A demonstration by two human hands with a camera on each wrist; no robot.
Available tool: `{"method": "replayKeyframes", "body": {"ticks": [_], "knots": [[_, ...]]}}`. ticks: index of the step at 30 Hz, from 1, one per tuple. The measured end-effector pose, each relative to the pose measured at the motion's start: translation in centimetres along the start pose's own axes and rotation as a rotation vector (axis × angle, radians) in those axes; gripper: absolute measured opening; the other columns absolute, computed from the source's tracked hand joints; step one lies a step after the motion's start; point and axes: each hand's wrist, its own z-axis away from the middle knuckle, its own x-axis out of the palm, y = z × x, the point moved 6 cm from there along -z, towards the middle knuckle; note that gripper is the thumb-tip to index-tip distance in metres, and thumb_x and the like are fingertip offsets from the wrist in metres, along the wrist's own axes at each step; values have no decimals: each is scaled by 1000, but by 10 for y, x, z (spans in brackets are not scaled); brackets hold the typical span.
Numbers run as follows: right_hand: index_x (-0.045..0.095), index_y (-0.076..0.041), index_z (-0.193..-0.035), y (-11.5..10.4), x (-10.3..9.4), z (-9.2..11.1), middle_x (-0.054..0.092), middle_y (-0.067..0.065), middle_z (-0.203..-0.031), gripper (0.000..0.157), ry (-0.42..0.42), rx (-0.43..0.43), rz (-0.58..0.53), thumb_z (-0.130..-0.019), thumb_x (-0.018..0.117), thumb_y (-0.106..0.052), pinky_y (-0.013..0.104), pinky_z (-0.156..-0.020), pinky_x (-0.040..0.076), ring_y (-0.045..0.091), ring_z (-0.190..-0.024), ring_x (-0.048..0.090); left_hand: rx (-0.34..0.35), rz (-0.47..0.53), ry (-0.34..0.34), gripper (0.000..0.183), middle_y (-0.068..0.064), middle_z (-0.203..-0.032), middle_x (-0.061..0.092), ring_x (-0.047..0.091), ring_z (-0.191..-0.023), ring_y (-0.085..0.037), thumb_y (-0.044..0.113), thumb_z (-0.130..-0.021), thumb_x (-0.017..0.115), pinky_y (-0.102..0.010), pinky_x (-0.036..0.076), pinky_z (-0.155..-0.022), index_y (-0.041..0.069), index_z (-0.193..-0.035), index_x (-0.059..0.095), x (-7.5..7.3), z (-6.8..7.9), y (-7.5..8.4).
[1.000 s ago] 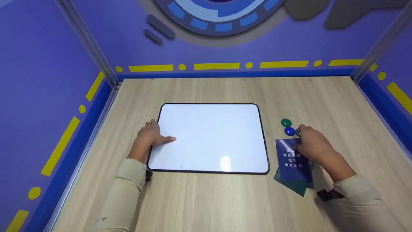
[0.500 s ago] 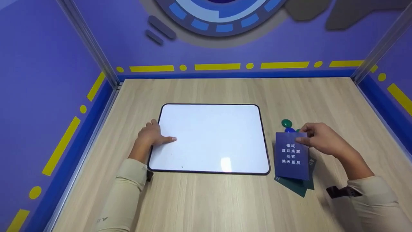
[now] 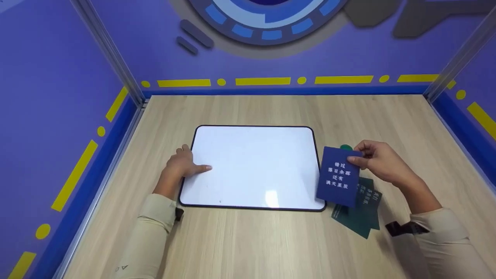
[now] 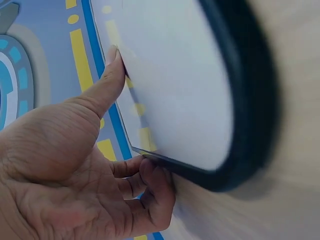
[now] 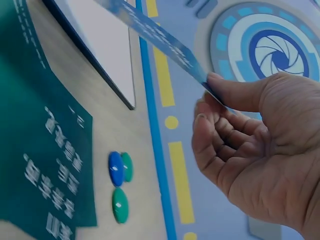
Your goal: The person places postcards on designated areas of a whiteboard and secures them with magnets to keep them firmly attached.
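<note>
My left hand [image 3: 181, 162] holds the left edge of a black-framed whiteboard [image 3: 252, 166]. Its thumb lies on the white surface; the left wrist view shows the other fingers curled against the frame. My right hand [image 3: 381, 161] pinches a dark blue card [image 3: 338, 177] with white lettering by its upper right corner. The card is raised and tilted, overlapping the board's right edge in the head view. Below it, dark green cards [image 3: 360, 219] with white writing lie overlapping on the table.
One blue round magnet-like piece [image 5: 116, 169] and two green ones, a nearer one [image 5: 120, 205] and a farther one [image 5: 128, 167], sit on the wooden table [image 3: 248, 244] beyond the cards. Purple-blue panels [image 3: 240, 64] wall in the table at the back and sides.
My right hand has picked the blue card up off the green cards and moved it left toward the whiteboard, uncovering more of the green ones. The left hand has stayed in place.
</note>
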Motion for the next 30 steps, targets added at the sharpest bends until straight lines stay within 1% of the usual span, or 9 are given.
{"method": "replayKeyframes", "body": {"ticks": [6,10,14,16,20,22,24,27,30], "knots": [[66,-4,-118,-7,17,-14,72,17,-108,25,13,-4,-16,-106,69,-26,24,-80,59,26,-93,67,4,14,6,120,-40,-166,28,42,-148,-59,56,-93,78,-64,41,-122,-13,-165,10,0,1,-1],[67,-3,-116,-13,30,-24,71,16,-105,21,0,-25,-24,-105,69,-21,26,-80,59,25,-91,66,5,12,3,121,-41,-166,28,43,-148,-58,56,-93,78,-64,41,-122,-13,-165,10,1,2,-1],[66,-2,-114,-18,46,-39,70,16,-104,17,-8,-32,-31,-106,68,-17,27,-76,56,24,-90,64,-2,21,-1,121,-40,-167,26,41,-150,-58,56,-93,78,-64,40,-123,-12,-165,9,2,2,-1],[66,-1,-114,-21,55,-47,69,17,-105,17,-1,-42,1,-105,68,-15,28,-75,54,24,-90,63,-10,33,-4,121,-40,-167,26,39,-151,-58,55,-93,79,-64,39,-124,-12,-165,9,3,2,-1],[65,-1,-113,-27,74,-62,68,18,-104,15,18,-71,104,-104,69,-13,31,-73,49,26,-89,61,-20,50,-7,120,-39,-166,26,39,-151,-58,54,-92,80,-64,40,-123,-11,-165,10,3,2,-1],[65,-1,-113,-31,83,-69,70,18,-103,16,13,-87,156,-104,69,-14,33,-73,50,26,-89,62,-23,52,-4,119,-39,-166,27,39,-151,-58,53,-92,80,-64,40,-123,-11,-165,10,3,2,-2],[65,-2,-113,-33,92,-77,71,17,-103,17,-3,-82,193,-104,69,-16,34,-74,52,26,-88,64,-20,47,2,119,-39,-165,28,40,-150,-58,54,-93,79,-64,41,-123,-11,-165,11,2,2,-3],[65,-2,-117,-33,102,-86,73,18,-107,21,-25,-51,246,-104,70,-18,37,-77,55,27,-91,67,-13,48,8,120,-39,-166,28,39,-151,-58,55,-93,79,-64,39,-123,-11,-166,10,3,2,-3],[65,-2,-120,-31,108,-94,72,18,-111,25,-34,-14,267,-104,70,-20,41,-81,56,29,-95,67,-7,37,11,121,-39,-166,26,38,-151,-59,57,-93,78,-65,39,-123,-10,-166,8,5,2,-5]]}}
